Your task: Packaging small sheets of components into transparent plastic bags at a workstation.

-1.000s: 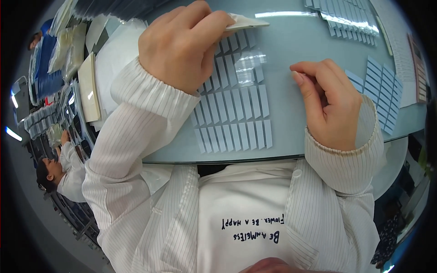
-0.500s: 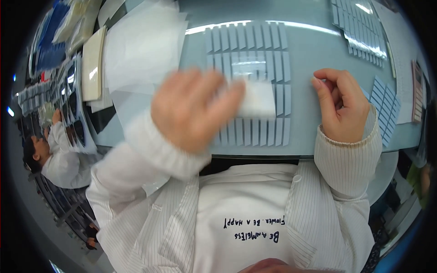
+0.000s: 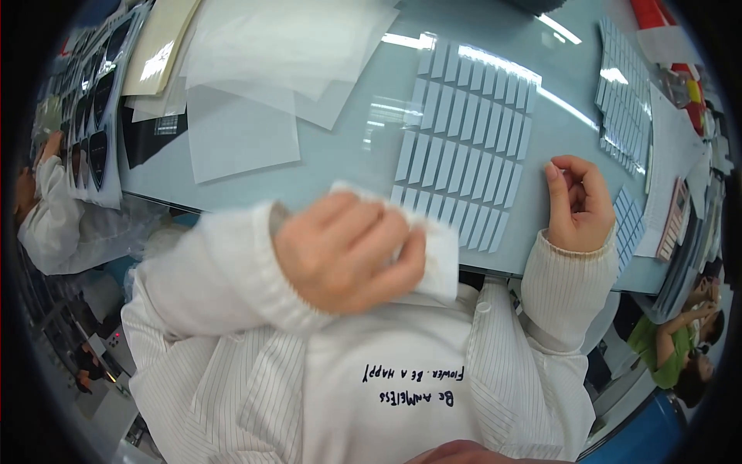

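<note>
My left hand [image 3: 352, 251] is closed on a folded white cloth [image 3: 440, 259], held near the table's front edge and close to my shirt. Part of the cloth shows beyond the knuckles and part beside the fingertips. Just beyond it lies a sheet of narrow pale-blue strips [image 3: 468, 147] in several rows, glossy at its far end. To the right of that sheet, my right hand [image 3: 580, 203] rests with curled fingers, thumb tip near the index fingertip. Nothing shows between those fingers.
Translucent sheets [image 3: 243, 131] overlap on the left, beside a cream pad [image 3: 160, 54]. More strip sheets [image 3: 622, 97] lie at the right, near a pink-and-white striped piece [image 3: 672, 224]. A co-worker's white sleeve [image 3: 58, 224] is at far left, a person in green [image 3: 657, 340] at right.
My left hand has drawn the white cloth off the strip sheet toward my body. The view has shifted, with the strip sheet now appearing tilted and farther right. The right hand keeps its curled pose.
</note>
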Tool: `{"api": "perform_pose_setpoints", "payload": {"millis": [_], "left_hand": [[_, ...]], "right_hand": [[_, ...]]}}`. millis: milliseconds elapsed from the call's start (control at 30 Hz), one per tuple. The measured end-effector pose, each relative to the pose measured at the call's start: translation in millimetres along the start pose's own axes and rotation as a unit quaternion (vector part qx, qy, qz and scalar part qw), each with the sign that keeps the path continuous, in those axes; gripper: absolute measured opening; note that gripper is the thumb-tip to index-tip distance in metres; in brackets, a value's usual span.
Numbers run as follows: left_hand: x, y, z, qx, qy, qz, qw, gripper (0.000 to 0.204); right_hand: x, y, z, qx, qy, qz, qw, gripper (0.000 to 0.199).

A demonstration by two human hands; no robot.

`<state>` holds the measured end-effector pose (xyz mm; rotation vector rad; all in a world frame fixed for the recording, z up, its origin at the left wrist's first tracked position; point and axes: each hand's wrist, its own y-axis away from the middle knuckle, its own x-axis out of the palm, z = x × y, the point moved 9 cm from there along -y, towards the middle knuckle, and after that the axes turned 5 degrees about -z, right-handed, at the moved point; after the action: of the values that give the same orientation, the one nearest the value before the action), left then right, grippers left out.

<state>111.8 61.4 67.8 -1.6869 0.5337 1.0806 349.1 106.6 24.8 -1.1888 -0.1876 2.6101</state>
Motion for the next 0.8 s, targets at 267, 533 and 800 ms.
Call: {"api": "perform_pose_setpoints", "payload": {"millis": [267,533,800], "left_hand": [[-34.8,25.6,-1.8,-0.039,-0.001,-0.040,0.998,0.020],[-35.6,26.0,40.8,-0.148,0.009,0.042,0.988,0.048],[35.0,12.5,-8.3,-0.066,0.103,0.040,0.992,0.052]], "right_hand": [[-0.1,-13.9,11.0,-0.021,0.004,0.109,0.994,0.020],[0.2,-50.2,26.5,-0.109,0.061,0.117,0.985,0.036],[28.4,-85.7,17.2,-0.049,0.008,0.119,0.992,0.044]]}}
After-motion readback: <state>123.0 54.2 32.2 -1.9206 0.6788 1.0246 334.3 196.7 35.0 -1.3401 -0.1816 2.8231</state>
